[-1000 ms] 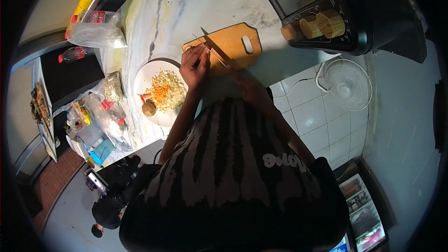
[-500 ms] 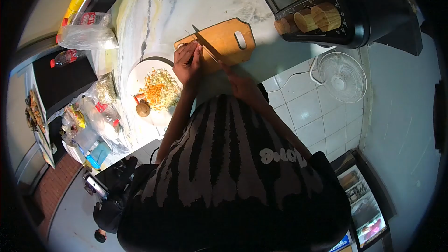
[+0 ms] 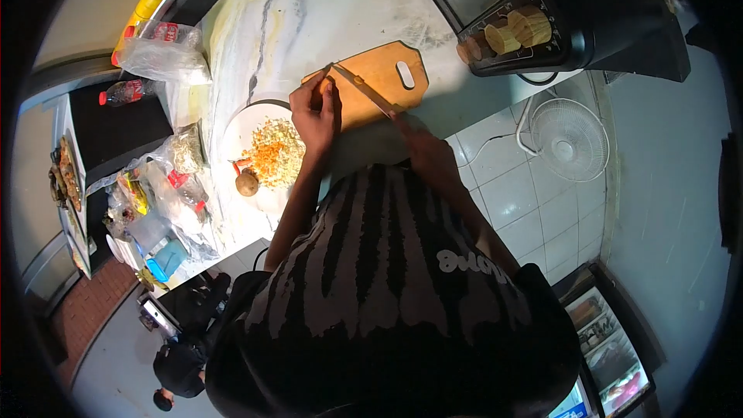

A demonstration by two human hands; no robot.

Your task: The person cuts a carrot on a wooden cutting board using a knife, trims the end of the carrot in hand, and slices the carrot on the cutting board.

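Note:
A wooden cutting board (image 3: 379, 73) with a slot handle lies on the marble counter. My right hand (image 3: 427, 153) is closed round the handle of a knife (image 3: 365, 91), whose blade slants across the board with its tip near the far-left edge. At the board's left end, my left hand (image 3: 313, 118) has its fingers curled together; whatever they press on is hidden beneath them. Left of that hand is a white plate (image 3: 267, 200) with heaps of diced orange and pale vegetables (image 3: 275, 151). A round brown vegetable (image 3: 247, 183) and small red chillies (image 3: 241, 163) sit at its left side.
A black oven (image 3: 534, 23) with wooden knobs stands at the right back. Bottles in a plastic bag (image 3: 166, 54), other bags and a blue container (image 3: 165, 258) line the left side. A white fan (image 3: 569, 139) stands on the floor; another person (image 3: 179, 364) is at lower left.
The knife has swung lower, its tip coming back toward me over the board. My right hand has moved slightly right and nearer my body. The view has shifted a little.

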